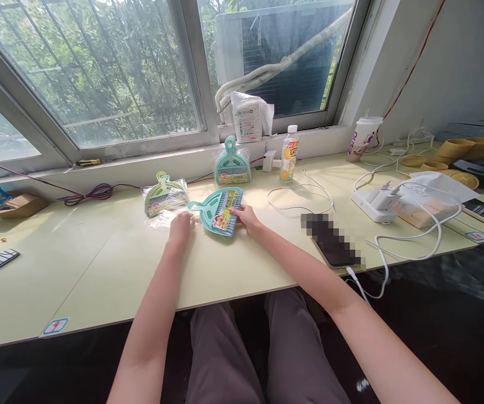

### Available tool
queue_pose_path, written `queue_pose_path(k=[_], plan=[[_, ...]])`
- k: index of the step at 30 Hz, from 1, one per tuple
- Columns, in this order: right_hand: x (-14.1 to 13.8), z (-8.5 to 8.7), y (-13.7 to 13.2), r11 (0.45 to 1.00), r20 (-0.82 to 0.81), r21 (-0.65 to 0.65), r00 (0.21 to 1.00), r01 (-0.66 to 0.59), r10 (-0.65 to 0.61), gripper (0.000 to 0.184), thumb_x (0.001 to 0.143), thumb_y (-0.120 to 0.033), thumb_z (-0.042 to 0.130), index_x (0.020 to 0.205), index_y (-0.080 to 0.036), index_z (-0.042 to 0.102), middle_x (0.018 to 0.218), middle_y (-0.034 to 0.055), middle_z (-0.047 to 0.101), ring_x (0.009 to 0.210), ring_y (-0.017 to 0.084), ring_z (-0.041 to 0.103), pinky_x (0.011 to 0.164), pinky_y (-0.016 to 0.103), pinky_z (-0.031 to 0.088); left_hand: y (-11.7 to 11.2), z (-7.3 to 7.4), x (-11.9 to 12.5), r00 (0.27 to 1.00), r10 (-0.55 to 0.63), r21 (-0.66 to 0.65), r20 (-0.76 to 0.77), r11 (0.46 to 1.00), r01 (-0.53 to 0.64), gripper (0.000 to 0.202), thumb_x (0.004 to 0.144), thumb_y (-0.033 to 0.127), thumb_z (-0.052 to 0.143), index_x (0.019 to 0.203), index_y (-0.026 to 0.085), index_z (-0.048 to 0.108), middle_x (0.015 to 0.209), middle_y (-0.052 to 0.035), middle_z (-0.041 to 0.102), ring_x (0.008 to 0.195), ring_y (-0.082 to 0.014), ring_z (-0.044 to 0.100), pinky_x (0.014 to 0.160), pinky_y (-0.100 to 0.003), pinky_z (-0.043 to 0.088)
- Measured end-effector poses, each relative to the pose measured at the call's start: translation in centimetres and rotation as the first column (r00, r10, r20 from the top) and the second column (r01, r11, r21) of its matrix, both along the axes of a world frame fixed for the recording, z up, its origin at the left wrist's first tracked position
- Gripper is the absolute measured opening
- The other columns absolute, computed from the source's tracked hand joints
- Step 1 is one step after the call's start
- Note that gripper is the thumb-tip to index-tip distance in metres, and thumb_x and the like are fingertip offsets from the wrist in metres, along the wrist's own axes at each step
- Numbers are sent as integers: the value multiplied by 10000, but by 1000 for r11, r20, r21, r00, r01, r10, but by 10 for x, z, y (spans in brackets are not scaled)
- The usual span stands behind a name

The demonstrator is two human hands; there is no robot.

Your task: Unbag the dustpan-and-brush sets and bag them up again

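My right hand grips the right edge of a teal mini dustpan and brush set with a colourful printed label, tilted above the table. Its handle points left, towards my left hand. The fingers of my left hand are closed at a crumpled clear plastic bag; part of the film is hidden behind the hand. Just beyond lies a green dustpan set in clear wrapping. Another wrapped teal dustpan set leans upright against the window ledge.
A juice bottle and a tissue pack stand at the back. To the right are a phone, a power strip, white cables and a paper cup. A cardboard box and bundled wires sit left.
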State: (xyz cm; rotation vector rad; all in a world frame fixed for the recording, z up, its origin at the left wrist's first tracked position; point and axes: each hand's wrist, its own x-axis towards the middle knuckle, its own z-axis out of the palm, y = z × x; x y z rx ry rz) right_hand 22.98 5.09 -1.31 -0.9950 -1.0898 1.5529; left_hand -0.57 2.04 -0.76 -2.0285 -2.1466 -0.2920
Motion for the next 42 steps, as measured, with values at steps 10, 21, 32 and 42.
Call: queue_pose_path(k=[10, 21, 32, 42], plan=[[1, 2, 0, 1000, 17, -9, 1000, -6, 6, 138, 774, -179, 738, 878, -145, 653, 869, 57, 744, 704, 155, 705, 692, 302, 612, -3, 6, -3, 990, 61, 212, 123, 974, -87, 562, 807, -11, 331, 1306, 142, 539, 1292, -150, 586, 1170, -292, 556, 909, -396, 497], [3, 1, 3, 997, -32, 34, 997, 67, -65, 129, 770, -160, 727, 875, -154, 651, 912, 58, 740, 754, 168, 703, 709, 325, 610, -5, 6, 27, 944, -305, 253, 124, 930, 267, 655, 831, 29, 309, 1446, 217, 430, 1467, -35, 464, 1336, -251, 418, 1023, -401, 470], [5, 11, 0, 991, -125, 127, 992, 42, -26, 130, 777, -202, 730, 876, -153, 660, 916, 52, 739, 773, 164, 695, 772, 346, 603, -5, 12, 13, 943, -320, 408, 89, 875, 258, 773, 775, -43, 279, 1509, 199, 293, 1546, -40, 335, 1432, -214, 268, 1183, -456, 202], [11, 14, 2, 989, -95, 149, 995, -15, 30, 133, 772, -212, 732, 881, -167, 670, 933, 48, 741, 796, 172, 696, 745, 322, 604, -4, 15, 26, 904, -409, 396, 122, 856, 334, 851, 730, -28, 351, 1529, 239, 227, 1570, 5, 272, 1460, -205, 200, 1204, -451, 156]])
